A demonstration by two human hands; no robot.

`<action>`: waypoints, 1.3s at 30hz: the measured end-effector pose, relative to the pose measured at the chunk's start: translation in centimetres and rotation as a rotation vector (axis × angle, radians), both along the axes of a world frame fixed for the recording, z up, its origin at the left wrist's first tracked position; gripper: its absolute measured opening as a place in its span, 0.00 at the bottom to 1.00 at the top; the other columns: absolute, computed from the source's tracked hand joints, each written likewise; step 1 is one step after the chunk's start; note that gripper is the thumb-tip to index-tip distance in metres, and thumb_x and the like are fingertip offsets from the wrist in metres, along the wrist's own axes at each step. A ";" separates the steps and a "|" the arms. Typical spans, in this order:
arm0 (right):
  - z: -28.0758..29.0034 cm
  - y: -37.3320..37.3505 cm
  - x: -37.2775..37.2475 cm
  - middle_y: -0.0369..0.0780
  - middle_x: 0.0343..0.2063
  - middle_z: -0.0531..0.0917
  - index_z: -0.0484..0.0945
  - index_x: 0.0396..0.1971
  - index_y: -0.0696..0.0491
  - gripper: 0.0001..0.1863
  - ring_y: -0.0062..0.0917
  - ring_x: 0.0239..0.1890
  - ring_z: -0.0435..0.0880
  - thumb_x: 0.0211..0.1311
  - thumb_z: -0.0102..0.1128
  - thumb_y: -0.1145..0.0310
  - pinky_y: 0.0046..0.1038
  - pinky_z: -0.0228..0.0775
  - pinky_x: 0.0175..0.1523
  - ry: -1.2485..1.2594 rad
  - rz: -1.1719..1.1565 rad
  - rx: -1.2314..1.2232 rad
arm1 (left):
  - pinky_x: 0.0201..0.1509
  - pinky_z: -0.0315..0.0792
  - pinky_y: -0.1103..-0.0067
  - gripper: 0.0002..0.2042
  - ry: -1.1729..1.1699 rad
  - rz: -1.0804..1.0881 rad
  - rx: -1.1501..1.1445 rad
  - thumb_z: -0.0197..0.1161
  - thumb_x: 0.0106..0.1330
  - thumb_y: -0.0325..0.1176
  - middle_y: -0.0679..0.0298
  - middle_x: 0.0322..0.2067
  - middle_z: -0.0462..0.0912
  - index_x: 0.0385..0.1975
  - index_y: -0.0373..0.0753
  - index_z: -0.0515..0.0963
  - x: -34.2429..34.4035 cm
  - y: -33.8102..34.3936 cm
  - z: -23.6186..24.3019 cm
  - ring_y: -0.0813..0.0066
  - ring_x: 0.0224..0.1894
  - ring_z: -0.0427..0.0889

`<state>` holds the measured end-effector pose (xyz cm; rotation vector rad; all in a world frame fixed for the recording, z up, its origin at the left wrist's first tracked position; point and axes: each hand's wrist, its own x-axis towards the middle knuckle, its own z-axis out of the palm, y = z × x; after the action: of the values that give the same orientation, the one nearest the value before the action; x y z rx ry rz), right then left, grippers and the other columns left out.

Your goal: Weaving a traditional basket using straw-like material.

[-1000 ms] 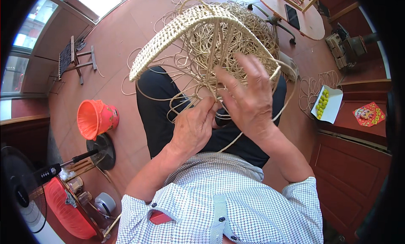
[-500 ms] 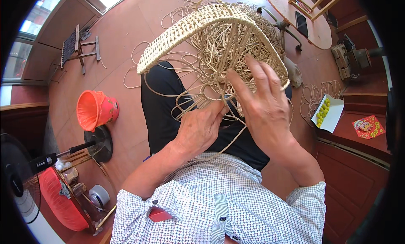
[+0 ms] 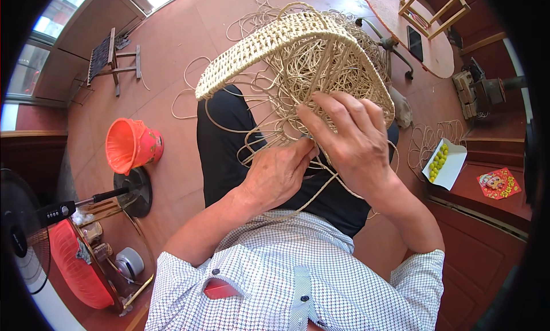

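Note:
A woven straw-coloured band [image 3: 269, 38] arches over my knees, with long loose cords [image 3: 312, 62] hanging inside and below it. My left hand [image 3: 278, 169] is closed in a pinch on several cords near my lap, just under the tangle. Beside it to the right, my right hand [image 3: 355, 137] lies over the cords inside the band's right side, fingers stretched and slightly bent. Its thumb is hidden, and I see no cord gripped in it. Cord strands cross below both hands toward my shirt.
On the left stand a red bucket [image 3: 129, 145], a small stool [image 3: 109, 62] and a fan [image 3: 26, 228]. To the right, a white box of green fruit [image 3: 450, 162] sits by a red card [image 3: 498, 183]. A round table [image 3: 432, 50] bearing a dark phone is at far right.
My right hand's fingers have drawn closer together and shifted slightly left and down. My left hand stays pinched on the cords. The whole view has shifted slightly.

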<state>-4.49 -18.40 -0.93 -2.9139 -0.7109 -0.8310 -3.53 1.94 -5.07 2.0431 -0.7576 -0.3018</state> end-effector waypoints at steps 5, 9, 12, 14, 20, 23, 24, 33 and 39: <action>-1.9 -1.3 2.4 0.39 0.54 0.87 0.88 0.60 0.49 0.25 0.30 0.54 0.89 0.60 0.68 0.65 0.34 0.78 0.59 0.120 0.111 0.038 | 0.41 0.81 0.60 0.08 0.064 -0.034 0.034 0.59 0.83 0.30 0.49 0.33 0.87 0.51 0.36 0.83 0.9 0.3 0.5 0.46 0.36 0.90; -3.3 -1.8 3.6 0.40 0.50 0.89 0.86 0.61 0.51 0.29 0.34 0.50 0.91 0.56 0.73 0.68 0.37 0.83 0.58 0.167 0.198 0.182 | 0.40 0.81 0.61 0.09 0.122 -0.070 -0.012 0.58 0.84 0.32 0.51 0.32 0.87 0.50 0.36 0.83 2.7 0.0 1.9 0.50 0.35 0.90; -3.9 -2.1 5.4 0.40 0.47 0.90 0.85 0.59 0.53 0.25 0.36 0.48 0.92 0.59 0.73 0.71 0.37 0.86 0.56 0.159 0.237 0.266 | 0.46 0.81 0.66 0.12 0.151 -0.073 0.029 0.56 0.87 0.36 0.53 0.34 0.87 0.50 0.34 0.84 4.6 0.2 3.2 0.55 0.37 0.91; -4.9 -2.2 6.7 0.40 0.46 0.90 0.85 0.57 0.53 0.22 0.36 0.47 0.92 0.61 0.73 0.71 0.36 0.86 0.54 0.155 0.241 0.287 | 0.49 0.81 0.67 0.13 -0.003 -0.066 -0.014 0.56 0.87 0.36 0.53 0.36 0.88 0.51 0.34 0.84 5.3 0.4 1.3 0.55 0.41 0.91; -7.7 -3.4 10.5 0.43 0.37 0.89 0.86 0.46 0.54 0.06 0.39 0.38 0.92 0.76 0.67 0.68 0.40 0.86 0.43 0.166 0.206 0.348 | 0.49 0.79 0.73 0.12 0.107 0.023 -0.033 0.59 0.86 0.34 0.60 0.38 0.88 0.51 0.33 0.87 3.6 4.7 0.9 0.64 0.42 0.88; -8.6 -4.3 12.3 0.43 0.34 0.88 0.85 0.44 0.54 0.08 0.38 0.36 0.92 0.79 0.65 0.66 0.39 0.86 0.42 0.252 0.137 0.282 | 0.42 0.76 0.76 0.10 0.323 0.259 0.135 0.63 0.83 0.34 0.63 0.32 0.85 0.50 0.33 0.87 0.9 10.5 0.8 0.76 0.35 0.83; -9.1 -4.2 13.2 0.43 0.32 0.88 0.84 0.42 0.54 0.10 0.38 0.35 0.92 0.82 0.62 0.63 0.39 0.87 0.41 0.330 0.097 0.276 | 0.44 0.79 0.73 0.10 0.305 0.338 0.228 0.65 0.82 0.34 0.60 0.32 0.87 0.51 0.34 0.87 -0.1 13.4 -0.1 0.74 0.36 0.86; -9.3 -3.8 13.8 0.48 0.36 0.89 0.82 0.40 0.55 0.15 0.46 0.42 0.92 0.85 0.57 0.59 0.48 0.85 0.52 0.333 0.090 0.344 | 0.53 0.82 0.60 0.11 0.213 1.065 1.037 0.67 0.73 0.38 0.51 0.38 0.93 0.43 0.39 0.91 -17.0 53.4 -13.3 0.53 0.43 0.92; -9.3 -2.8 14.5 0.50 0.38 0.89 0.84 0.43 0.55 0.15 0.49 0.44 0.92 0.83 0.60 0.58 0.49 0.84 0.54 0.367 0.162 0.365 | 0.53 0.83 0.57 0.18 0.409 0.806 0.955 0.75 0.62 0.38 0.45 0.40 0.93 0.49 0.36 0.90 -13.6 58.4 -14.7 0.44 0.43 0.93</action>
<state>10.03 -21.20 -10.20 -2.5360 -0.6665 -0.3474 -17.12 60.35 -19.80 2.8097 0.6148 -0.6522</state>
